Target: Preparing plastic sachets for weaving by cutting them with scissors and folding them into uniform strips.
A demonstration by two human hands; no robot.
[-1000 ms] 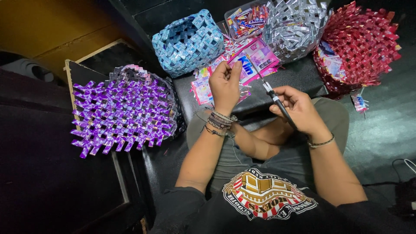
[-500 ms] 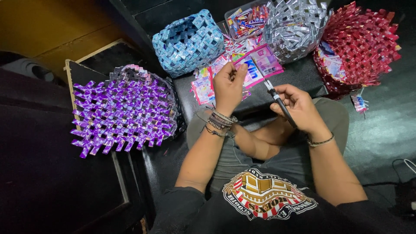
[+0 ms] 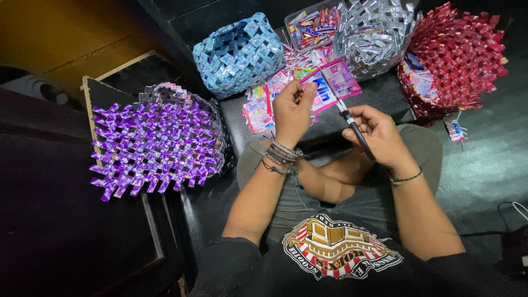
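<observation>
My left hand [image 3: 291, 110] pinches the edge of a flat pink sachet wrapper [image 3: 329, 87] and holds it up in front of me. My right hand [image 3: 377, 132] grips a thin black-handled cutter [image 3: 355, 131] whose tip points up at the wrapper's lower edge. Several bracelets circle my left wrist, and one thin band circles the right. Loose pink and white wrappers [image 3: 258, 110] lie on the dark floor just beyond my left hand.
Woven wrapper baskets surround me: purple [image 3: 154, 143] at left, blue [image 3: 236, 52] ahead left, silver [image 3: 377, 33] ahead, red [image 3: 459, 58] at right. A clear tub of wrappers [image 3: 311, 25] sits behind. A wooden board edge [image 3: 88, 110] lies at left; a cable [image 3: 514, 212] at right.
The pink wrapper in my left hand has tilted and shifted slightly right, and the cutter in my right hand has risen to meet its lower edge.
</observation>
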